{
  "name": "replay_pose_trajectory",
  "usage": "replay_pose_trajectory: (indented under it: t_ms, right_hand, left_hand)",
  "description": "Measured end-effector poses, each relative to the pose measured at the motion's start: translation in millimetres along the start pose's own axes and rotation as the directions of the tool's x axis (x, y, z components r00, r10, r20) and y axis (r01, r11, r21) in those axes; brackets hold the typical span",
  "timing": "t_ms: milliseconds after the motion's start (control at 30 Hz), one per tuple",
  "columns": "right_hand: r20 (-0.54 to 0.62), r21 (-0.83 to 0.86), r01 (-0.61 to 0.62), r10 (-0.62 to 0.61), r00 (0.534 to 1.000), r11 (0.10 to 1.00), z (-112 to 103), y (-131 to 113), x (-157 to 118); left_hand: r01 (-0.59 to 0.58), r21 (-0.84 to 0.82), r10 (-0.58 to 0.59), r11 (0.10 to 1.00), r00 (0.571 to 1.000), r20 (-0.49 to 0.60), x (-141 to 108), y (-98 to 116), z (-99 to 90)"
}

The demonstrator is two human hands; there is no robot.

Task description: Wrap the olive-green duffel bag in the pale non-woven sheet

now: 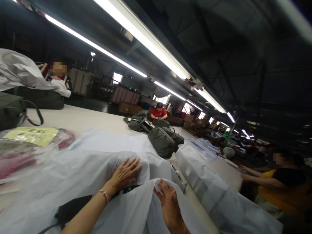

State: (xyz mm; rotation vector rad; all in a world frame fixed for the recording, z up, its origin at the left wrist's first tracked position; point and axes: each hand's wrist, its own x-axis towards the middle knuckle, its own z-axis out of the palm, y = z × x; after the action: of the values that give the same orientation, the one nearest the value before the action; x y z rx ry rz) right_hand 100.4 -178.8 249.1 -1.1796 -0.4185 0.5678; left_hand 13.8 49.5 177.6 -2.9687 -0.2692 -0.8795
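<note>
A thin white plastic sheet (80,169) spreads over the table in front of me, creased and draped over something dark. My left hand (126,172) lies on it, fingers spread and palm down, with a bracelet at the wrist. To its right, my right hand (168,198) pinches a raised edge of the same sheet between thumb and fingers. Between and below my arms, part of a dark bag (73,208) shows through a gap; the plastic hides most of it.
Dark green bags (161,141) stand farther along the table (97,118). At left are a clear packet with a yellow label (31,136) and another dark bag (11,109). A white-covered roll (214,185) runs along the right. A person in red (159,113) and one in yellow (275,182) work nearby.
</note>
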Motion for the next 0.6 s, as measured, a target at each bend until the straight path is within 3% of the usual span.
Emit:
replay_pose_trajectory:
  t_ms: [133, 267, 400, 500, 600]
  right_hand:
    - [0.048, 0.064, 0.003, -0.006, 0.999, 0.998, 46.3, -8.8, 33.8]
    - [0.107, 0.064, -0.028, 0.021, 0.994, 0.998, 72.0, 0.5, 77.5]
    - [0.132, 0.044, -0.078, 0.072, 0.989, 0.996, 82.6, 20.3, 120.2]
    - [0.129, -0.003, -0.177, 0.176, 0.976, 0.984, 84.4, 31.4, 143.5]
    - [0.109, -0.060, -0.295, 0.300, 0.948, 0.954, 82.6, 36.2, 159.3]
  left_hand:
    - [0.009, -0.135, -0.007, 0.991, 1.000, 0.011, -0.3, 0.9, -7.8]
    - [0.051, -0.328, -0.069, 0.943, 0.997, -0.044, -2.3, -3.6, -19.3]
    - [0.121, -0.495, -0.199, 0.861, 0.974, -0.108, -1.3, -7.3, -28.5]
    - [0.129, -0.582, -0.242, 0.803, 0.963, -0.121, -4.1, -6.3, -36.8]
    - [0.202, -0.634, -0.347, 0.747, 0.931, -0.112, -26.6, -9.0, -48.6]
